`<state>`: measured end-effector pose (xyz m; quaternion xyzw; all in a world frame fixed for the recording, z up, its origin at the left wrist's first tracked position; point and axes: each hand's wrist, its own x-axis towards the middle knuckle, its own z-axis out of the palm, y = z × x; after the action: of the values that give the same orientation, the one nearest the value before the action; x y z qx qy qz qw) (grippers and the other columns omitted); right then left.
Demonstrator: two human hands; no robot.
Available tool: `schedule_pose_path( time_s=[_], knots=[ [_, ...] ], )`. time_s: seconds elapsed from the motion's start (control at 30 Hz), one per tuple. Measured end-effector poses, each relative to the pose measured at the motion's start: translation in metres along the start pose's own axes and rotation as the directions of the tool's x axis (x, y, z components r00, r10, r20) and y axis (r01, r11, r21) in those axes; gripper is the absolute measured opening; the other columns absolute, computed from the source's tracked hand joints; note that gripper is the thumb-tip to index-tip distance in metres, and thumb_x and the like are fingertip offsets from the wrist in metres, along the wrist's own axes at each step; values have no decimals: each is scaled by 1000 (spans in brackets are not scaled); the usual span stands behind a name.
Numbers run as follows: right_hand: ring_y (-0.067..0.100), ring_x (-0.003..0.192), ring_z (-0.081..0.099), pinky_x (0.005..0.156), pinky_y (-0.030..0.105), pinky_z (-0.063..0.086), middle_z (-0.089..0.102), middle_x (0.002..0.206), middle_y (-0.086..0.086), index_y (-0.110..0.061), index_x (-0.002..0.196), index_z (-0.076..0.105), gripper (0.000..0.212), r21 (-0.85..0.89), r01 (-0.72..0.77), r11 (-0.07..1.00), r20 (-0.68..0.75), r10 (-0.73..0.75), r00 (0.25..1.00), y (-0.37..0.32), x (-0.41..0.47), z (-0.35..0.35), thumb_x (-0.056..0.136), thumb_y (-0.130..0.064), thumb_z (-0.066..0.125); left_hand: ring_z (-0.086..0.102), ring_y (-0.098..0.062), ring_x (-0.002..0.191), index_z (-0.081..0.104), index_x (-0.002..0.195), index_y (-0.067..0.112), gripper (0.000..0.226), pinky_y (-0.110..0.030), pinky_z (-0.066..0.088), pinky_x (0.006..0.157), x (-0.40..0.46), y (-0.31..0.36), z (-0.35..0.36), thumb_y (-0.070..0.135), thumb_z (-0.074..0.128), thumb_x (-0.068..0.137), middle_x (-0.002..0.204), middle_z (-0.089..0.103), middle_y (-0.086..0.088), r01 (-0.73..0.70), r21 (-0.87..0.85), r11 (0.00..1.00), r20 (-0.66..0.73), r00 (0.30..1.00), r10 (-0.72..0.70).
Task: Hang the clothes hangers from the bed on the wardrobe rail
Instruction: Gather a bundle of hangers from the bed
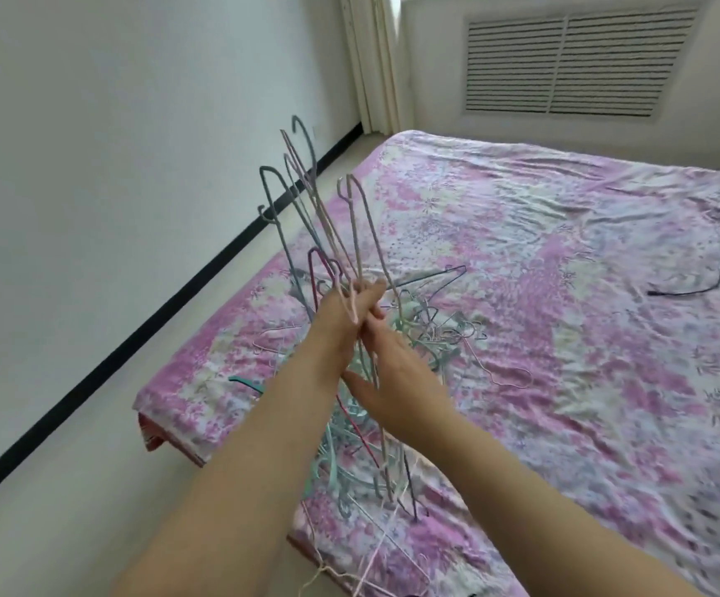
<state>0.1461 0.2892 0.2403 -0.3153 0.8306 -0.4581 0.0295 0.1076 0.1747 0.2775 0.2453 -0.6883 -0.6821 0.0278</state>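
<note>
Wire hangers (pixel 328 217) clamped in left hand (pixel 345 308) fingers; right hand (pixel 397 381) open beside.

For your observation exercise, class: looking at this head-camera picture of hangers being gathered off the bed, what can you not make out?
- Wardrobe rail: nowhere in the head view, outside the frame.
- Hanger count in the bundle of hangers: wires overlap and blur.
- Right hand fingers: hidden behind the left hand and wires.
- Loose hangers on the bed: tangled, partly behind the arms.
- Black cable: upper end indistinct.

left hand (pixel 349 308): raised, fingers curled | right hand (pixel 397 372): fingers extended beside it
</note>
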Motion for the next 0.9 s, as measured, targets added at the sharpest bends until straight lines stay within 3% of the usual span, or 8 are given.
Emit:
schedule_pose_path(
  time_s=[0.17,0.23,0.33,0.4,0.47,0.6,0.77,0.9],
  knots=[
    [4,78,65,67,20,54,67,95,-11,-16,112,59,20,188,201,961,-425,-105,899,18,-30,11,94,-18,52,39,-12,42,51,68,16,42,-29,38,56,-4,-16,-4,52,58,88,46,39,4,73,-117,991,-154,984,-91],
    [3,63,53,58,19,46,57,83,-9,-16,102,56,9,418,38,907,-505,198,840,29,-44,12,96,-15,49,33,-9,40,56,81,23,34,-29,39,61,-8,-12,-7,54,48,93,49,31,5,42,-162,986,-172,983,-70],
    [14,83,54,73,35,46,53,98,6,-8,121,47,33,744,-560,365,-23,851,525,78,-53,28,100,-33,43,25,-9,43,59,99,23,31,-26,30,53,-10,-7,-14,50,45,96,50,25,8,-18,-240,971,-154,988,-20],
    [27,87,54,74,38,50,52,113,14,-11,142,33,68,673,-733,-101,450,842,297,109,-62,46,93,-57,45,22,-9,44,60,102,16,36,-26,23,51,-10,-2,-17,49,47,96,51,24,8,-36,-253,967,-124,992,4],
    [29,83,53,79,41,50,49,125,17,-13,151,19,98,599,-723,-343,660,724,203,124,-73,66,80,-73,48,20,-12,44,51,72,16,41,-26,24,49,-13,5,-19,50,47,95,51,24,6,-49,-224,973,-80,996,32],
    [36,141,25,108,51,32,18,156,17,-17,154,4,131,559,-719,-413,703,697,146,127,-82,95,52,-89,46,20,-13,41,28,53,23,53,-23,26,45,-21,18,-26,48,46,96,46,24,5,-90,-249,964,-21,996,87],
    [43,139,28,102,62,36,17,158,12,-25,152,11,147,566,-687,-455,724,674,150,145,-73,127,31,-93,59,17,-12,38,31,44,26,59,-24,22,44,-26,18,-46,51,47,95,41,22,6,-82,-346,934,-55,996,67],
    [25,135,38,108,48,35,30,152,4,-20,147,31,112,486,-784,-386,764,623,167,127,-62,120,58,-79,66,18,-9,34,28,46,25,59,-20,25,40,-29,10,-75,49,44,97,39,22,8,-103,-416,903,-67,994,82]
  ],
)
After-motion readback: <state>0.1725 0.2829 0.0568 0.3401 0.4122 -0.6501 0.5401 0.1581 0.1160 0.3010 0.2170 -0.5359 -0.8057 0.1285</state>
